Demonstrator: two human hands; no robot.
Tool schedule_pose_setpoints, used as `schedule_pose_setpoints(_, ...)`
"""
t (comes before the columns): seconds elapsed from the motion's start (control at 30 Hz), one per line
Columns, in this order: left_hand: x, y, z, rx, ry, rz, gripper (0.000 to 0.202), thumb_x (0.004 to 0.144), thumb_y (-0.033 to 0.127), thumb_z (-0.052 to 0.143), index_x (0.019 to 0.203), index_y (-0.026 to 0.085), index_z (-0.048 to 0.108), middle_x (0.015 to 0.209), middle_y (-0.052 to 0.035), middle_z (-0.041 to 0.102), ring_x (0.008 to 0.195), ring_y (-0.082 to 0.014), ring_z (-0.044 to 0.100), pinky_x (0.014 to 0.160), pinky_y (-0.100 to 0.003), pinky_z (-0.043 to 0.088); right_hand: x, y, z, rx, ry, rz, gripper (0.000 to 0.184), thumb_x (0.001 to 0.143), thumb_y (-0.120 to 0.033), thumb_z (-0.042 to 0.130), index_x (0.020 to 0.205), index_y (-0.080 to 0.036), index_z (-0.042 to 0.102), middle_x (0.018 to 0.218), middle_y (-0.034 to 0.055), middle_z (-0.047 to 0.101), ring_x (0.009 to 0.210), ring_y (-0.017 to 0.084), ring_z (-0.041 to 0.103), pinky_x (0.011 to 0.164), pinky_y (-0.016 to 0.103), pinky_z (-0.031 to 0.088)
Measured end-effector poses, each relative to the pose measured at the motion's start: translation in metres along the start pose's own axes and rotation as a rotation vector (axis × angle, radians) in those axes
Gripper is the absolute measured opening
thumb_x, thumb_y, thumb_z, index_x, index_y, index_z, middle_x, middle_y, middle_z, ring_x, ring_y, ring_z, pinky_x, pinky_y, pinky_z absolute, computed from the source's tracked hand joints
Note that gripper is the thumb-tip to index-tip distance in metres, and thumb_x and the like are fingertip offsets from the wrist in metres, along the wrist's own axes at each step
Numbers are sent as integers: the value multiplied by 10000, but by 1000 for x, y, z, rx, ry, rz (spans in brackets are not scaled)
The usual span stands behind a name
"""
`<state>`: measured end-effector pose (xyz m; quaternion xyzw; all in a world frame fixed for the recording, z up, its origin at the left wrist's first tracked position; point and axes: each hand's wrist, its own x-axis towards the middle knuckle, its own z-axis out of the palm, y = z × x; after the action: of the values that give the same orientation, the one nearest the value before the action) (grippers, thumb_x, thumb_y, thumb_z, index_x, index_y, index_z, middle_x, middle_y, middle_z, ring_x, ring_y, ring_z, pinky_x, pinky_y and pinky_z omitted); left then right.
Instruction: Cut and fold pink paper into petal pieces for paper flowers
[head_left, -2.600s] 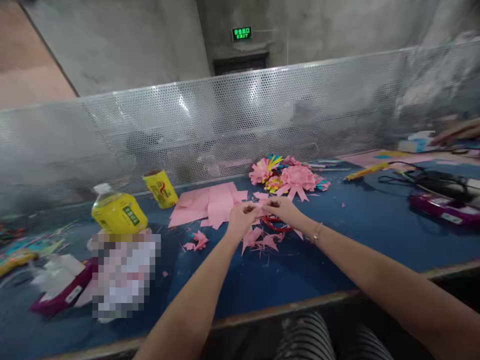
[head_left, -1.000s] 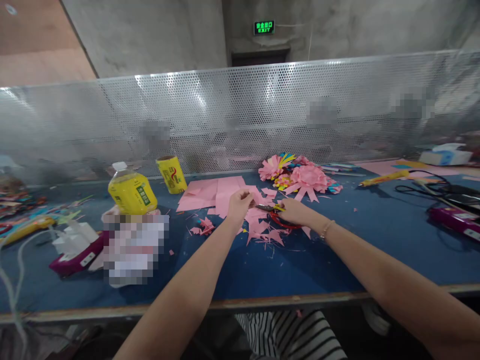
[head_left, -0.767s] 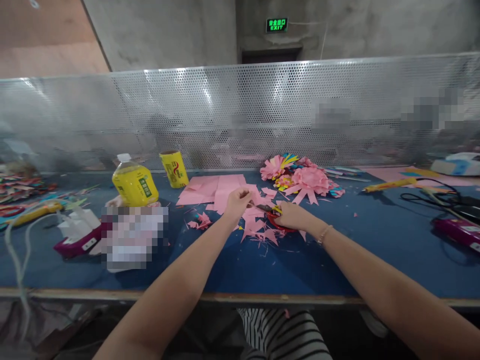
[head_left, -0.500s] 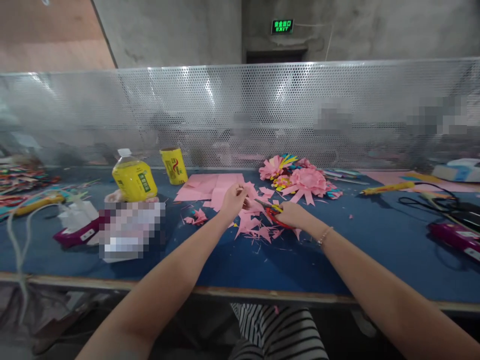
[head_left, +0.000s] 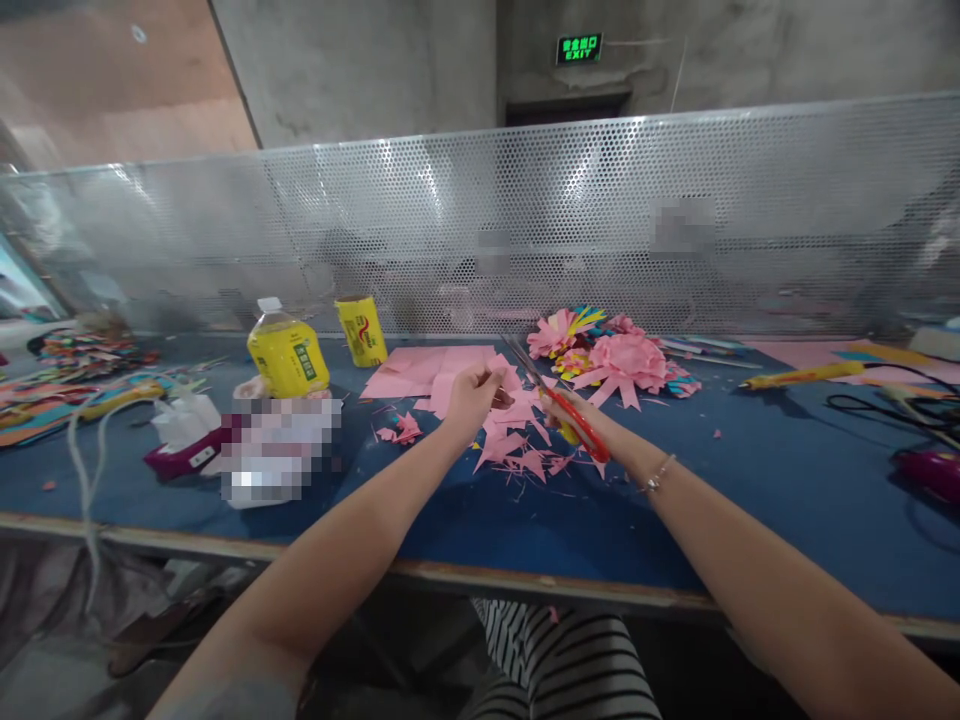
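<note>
My right hand (head_left: 564,412) grips scissors (head_left: 581,425) with red and yellow handles. Their blades point up and away to the left, clear of the paper in front of them. To the left, my left hand (head_left: 475,396) is closed in a pinch; whatever lies between the fingertips is too small to make out. Beneath both hands spreads a heap of pink paper scraps (head_left: 517,450), with pointed offcuts and thin slivers. Larger pink sheets (head_left: 405,372) lie just behind and left of my left hand. Pink paper flowers (head_left: 626,362) with yellow and blue strips rest beyond my right hand.
A yellow-labelled bottle (head_left: 289,355) and a yellow canister (head_left: 361,332) stand at the back left. Nearer are a purple power strip (head_left: 191,450) and a blurred-out item (head_left: 281,455). A yellow glue gun (head_left: 806,376) lies right. A perforated metal screen (head_left: 450,220) closes off the back.
The scissors have swung from lying low toward my left hand to pointing up and away, their handles tipping toward me. My hands have drawn slightly apart. The view has shifted a little left.
</note>
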<state>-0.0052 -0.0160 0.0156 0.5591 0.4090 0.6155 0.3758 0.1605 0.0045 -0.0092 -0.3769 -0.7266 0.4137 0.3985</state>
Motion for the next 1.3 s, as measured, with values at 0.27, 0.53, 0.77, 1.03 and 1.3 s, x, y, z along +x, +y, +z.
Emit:
schedule_pose_setpoints(0.27, -4, -1, 1, 37, 51, 166, 280, 732, 408, 469, 609, 157, 455, 441, 13, 530, 371, -71, 477, 416, -191, 375, -11, -8, 3, 16, -117, 60, 366, 693, -549, 461, 661, -185, 455, 495, -31, 444, 414, 74, 387, 394, 216, 305)
schedule_pose_setpoints(0.53, -9, 4, 4, -43, 109, 197, 253, 762, 384, 433, 631, 168, 424, 484, 22, 520, 374, -53, 441, 399, -188, 344, -20, -21, 7, 14, -139, 54, 369, 712, -556, 434, 684, -188, 445, 529, -38, 433, 443, 68, 382, 424, 209, 319)
schedule_pose_setpoints(0.77, -13, 11, 6, 35, 111, 185, 251, 768, 371, 428, 623, 166, 435, 464, 26, 501, 384, -52, 441, 415, -187, 350, -22, -23, 11, 46, -177, 29, 359, 724, -547, 424, 665, -194, 406, 540, -46, 405, 431, 60, 338, 415, 209, 286)
schedule_pose_setpoints(1.03, -12, 10, 4, 54, 125, 207, 252, 773, 378, 420, 636, 167, 428, 480, 21, 501, 405, -54, 465, 435, -183, 365, -23, -29, 13, -39, -147, 14, 372, 727, -540, 413, 626, -182, 406, 482, -50, 386, 395, 59, 337, 388, 208, 285)
schedule_pose_setpoints(1.3, -10, 10, 3, 73, 134, 218, 257, 777, 391, 407, 646, 170, 416, 502, 17, 506, 385, -49, 440, 402, -185, 351, -19, -27, 13, -238, -29, -113, 353, 717, -497, 442, 580, -174, 404, 502, -33, 388, 459, 77, 370, 427, 220, 288)
